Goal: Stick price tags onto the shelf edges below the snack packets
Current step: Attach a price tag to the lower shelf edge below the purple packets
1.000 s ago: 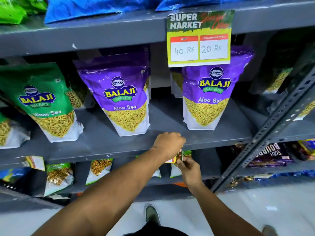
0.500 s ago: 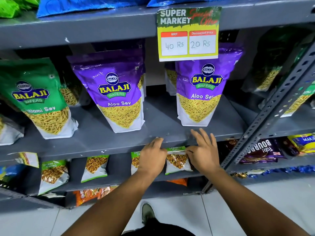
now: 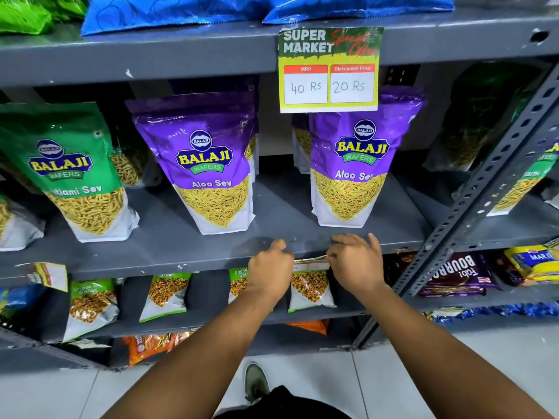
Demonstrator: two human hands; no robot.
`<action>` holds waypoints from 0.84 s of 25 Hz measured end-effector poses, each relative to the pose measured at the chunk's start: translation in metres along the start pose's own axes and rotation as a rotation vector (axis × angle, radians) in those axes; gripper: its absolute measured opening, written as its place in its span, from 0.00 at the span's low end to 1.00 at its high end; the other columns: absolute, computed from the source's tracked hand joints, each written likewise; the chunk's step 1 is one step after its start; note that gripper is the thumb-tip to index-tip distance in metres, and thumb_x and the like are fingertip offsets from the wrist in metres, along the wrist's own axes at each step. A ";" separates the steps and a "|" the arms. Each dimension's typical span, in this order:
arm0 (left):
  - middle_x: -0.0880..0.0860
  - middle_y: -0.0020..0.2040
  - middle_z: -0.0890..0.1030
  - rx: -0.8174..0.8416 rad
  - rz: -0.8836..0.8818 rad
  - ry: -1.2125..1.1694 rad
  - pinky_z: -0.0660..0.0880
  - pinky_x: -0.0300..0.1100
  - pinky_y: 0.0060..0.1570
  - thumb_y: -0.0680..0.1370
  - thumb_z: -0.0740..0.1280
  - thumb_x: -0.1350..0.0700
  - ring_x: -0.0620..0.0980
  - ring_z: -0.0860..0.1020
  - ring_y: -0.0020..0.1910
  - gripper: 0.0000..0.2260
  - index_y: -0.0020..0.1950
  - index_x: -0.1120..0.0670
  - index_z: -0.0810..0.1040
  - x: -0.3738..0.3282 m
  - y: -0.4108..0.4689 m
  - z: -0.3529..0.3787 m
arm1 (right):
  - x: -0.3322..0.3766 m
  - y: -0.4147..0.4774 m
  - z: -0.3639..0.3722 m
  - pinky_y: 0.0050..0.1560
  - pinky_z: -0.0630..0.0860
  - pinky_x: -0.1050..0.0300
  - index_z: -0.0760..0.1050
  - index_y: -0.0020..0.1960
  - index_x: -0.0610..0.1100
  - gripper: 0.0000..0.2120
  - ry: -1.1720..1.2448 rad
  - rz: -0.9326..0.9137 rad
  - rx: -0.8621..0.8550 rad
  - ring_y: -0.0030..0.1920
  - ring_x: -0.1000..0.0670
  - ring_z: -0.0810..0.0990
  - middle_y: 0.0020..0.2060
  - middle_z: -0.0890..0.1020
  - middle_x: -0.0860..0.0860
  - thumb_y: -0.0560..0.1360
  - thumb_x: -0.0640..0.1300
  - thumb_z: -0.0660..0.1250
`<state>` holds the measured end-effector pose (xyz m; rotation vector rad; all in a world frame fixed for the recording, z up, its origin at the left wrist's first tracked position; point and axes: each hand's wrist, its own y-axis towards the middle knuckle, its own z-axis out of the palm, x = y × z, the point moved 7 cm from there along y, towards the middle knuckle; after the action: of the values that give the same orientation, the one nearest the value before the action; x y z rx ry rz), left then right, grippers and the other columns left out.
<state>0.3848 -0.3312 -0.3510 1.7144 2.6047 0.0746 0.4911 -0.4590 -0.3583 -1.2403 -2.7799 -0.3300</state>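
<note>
Head view: left hand (image 3: 270, 270) and right hand (image 3: 355, 263) press a price tag (image 3: 311, 265) against the grey shelf edge (image 3: 181, 261) below the purple Aloo Sev packets (image 3: 352, 164), fingers curled onto its ends.

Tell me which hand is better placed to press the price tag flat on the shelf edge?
Probably the right hand: its fingers already lie over the shelf edge above the price tag, while the left hand only pinches the tag's left end.

Grey metal shelving (image 3: 196, 60) over pale tiled floor (image 3: 514, 352).
</note>
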 end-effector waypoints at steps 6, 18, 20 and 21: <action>0.58 0.50 0.77 0.049 -0.028 -0.007 0.79 0.53 0.39 0.68 0.66 0.69 0.63 0.80 0.41 0.10 0.47 0.60 0.79 0.000 0.008 -0.006 | 0.001 0.004 -0.007 0.71 0.56 0.40 0.81 0.40 0.53 0.06 -0.034 0.021 0.043 0.59 0.49 0.77 0.55 0.82 0.55 0.71 0.45 0.66; 0.59 0.48 0.81 0.006 -0.058 -0.313 0.78 0.51 0.43 0.67 0.73 0.60 0.63 0.80 0.47 0.18 0.51 0.56 0.70 0.023 0.030 -0.024 | 0.001 0.019 -0.025 0.63 0.62 0.44 0.68 0.53 0.49 0.22 0.046 0.145 0.080 0.50 0.44 0.81 0.43 0.84 0.52 0.64 0.50 0.74; 0.55 0.52 0.80 -0.040 -0.002 -0.444 0.77 0.50 0.46 0.68 0.74 0.53 0.58 0.78 0.50 0.17 0.52 0.52 0.71 0.048 0.003 -0.016 | 0.010 0.004 -0.023 0.63 0.63 0.43 0.72 0.55 0.50 0.21 0.022 0.024 -0.018 0.53 0.43 0.80 0.47 0.83 0.50 0.65 0.50 0.74; 0.53 0.53 0.79 -0.088 0.014 -0.475 0.77 0.50 0.47 0.69 0.73 0.51 0.56 0.78 0.51 0.16 0.51 0.51 0.71 0.064 -0.021 -0.008 | 0.020 -0.005 -0.020 0.61 0.67 0.43 0.74 0.55 0.50 0.20 0.018 -0.036 -0.063 0.52 0.42 0.80 0.48 0.83 0.50 0.65 0.50 0.74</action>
<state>0.3398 -0.2815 -0.3439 1.4973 2.2090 -0.1909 0.4738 -0.4518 -0.3364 -1.1951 -2.8007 -0.4327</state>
